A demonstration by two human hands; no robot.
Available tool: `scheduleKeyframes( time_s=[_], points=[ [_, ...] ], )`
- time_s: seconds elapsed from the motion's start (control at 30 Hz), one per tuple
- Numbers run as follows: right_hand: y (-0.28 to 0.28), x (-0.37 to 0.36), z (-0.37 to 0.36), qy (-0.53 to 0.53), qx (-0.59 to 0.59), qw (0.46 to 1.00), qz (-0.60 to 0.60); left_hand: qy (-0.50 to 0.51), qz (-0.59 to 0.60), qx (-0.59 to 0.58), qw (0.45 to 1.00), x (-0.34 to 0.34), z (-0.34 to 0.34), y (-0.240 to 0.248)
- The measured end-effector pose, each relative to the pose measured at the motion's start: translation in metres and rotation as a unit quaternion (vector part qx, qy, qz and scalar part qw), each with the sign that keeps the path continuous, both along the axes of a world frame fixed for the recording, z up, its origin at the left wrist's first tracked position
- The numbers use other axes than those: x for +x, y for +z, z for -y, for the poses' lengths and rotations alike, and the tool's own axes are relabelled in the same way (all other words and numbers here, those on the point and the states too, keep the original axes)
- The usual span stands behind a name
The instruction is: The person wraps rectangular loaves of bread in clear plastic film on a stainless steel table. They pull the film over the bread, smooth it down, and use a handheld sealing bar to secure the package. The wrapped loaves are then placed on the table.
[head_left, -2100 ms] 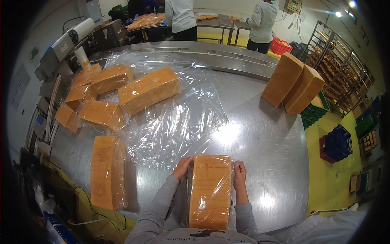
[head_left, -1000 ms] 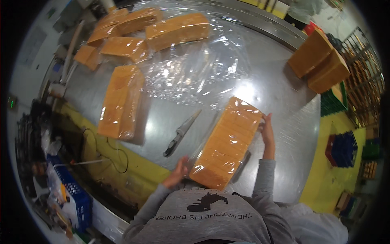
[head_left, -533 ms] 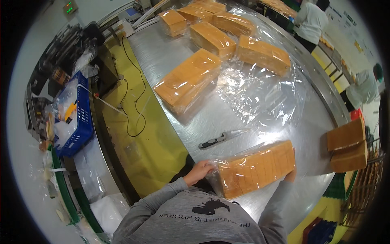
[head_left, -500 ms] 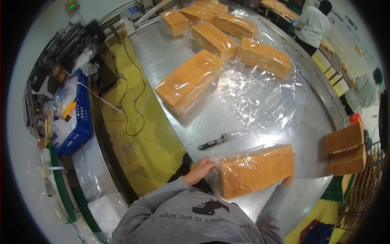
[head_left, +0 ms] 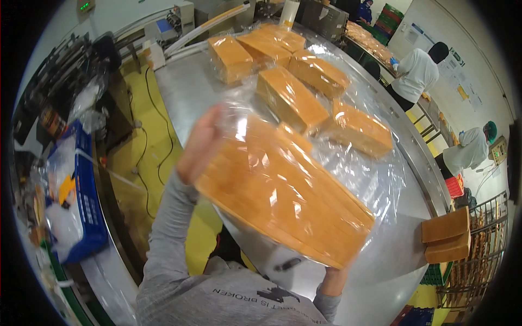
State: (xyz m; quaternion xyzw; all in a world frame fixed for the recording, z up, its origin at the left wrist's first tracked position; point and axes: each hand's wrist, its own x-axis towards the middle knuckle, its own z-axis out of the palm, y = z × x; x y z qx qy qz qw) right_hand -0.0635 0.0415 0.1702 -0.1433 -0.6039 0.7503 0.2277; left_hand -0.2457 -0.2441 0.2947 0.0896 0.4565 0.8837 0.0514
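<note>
Left hand clutches the clear bag around a loaf raised over the steel table, right hand grip hidden; several bagged loaves lie done, two bare loaves remain.

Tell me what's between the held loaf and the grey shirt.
Between the loaf and shirt, the head view shows steel table with a dark handle on it.

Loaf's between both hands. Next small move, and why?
I'd probably ease the bagged loaf down onto the table, clear of the dark handle lying there. The loaf appears raised, with the left hand at one end and the right hand at the other, fingers hidden; the handle shows just past its near edge.
</note>
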Motion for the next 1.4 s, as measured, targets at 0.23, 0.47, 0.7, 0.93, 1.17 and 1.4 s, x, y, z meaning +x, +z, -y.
scheduleKeyframes(
  time_s=[0.23,0.47,0.7,0.93,1.17,1.4],
  points=[
    [0.016,-0.234,0.156,0.203,-0.284,0.919,0.183,0.113,0.105,-0.107,0.982,-0.176,0.235,-0.091],
    [-0.078,-0.352,0.242,0.293,-0.303,0.871,0.253,0.08,0.224,-0.154,0.959,-0.303,0.299,-0.156],
    [-0.064,-0.376,0.253,0.389,-0.327,0.821,0.26,0.143,0.106,-0.583,0.793,-0.449,0.282,-0.206],
    [-0.027,-0.244,0.075,0.1,0.432,0.895,0.048,0.162,-0.191,-0.493,0.833,-0.37,0.109,-0.106],
    [-0.146,-0.064,-0.115,-0.271,0.625,0.621,0.388,-0.019,-0.358,-0.49,0.794,-0.128,-0.042,-0.02],
    [-0.131,0.013,-0.185,-0.28,0.536,0.772,0.197,-0.219,-0.479,-0.556,0.642,0.075,-0.266,-0.121]
  ],
)
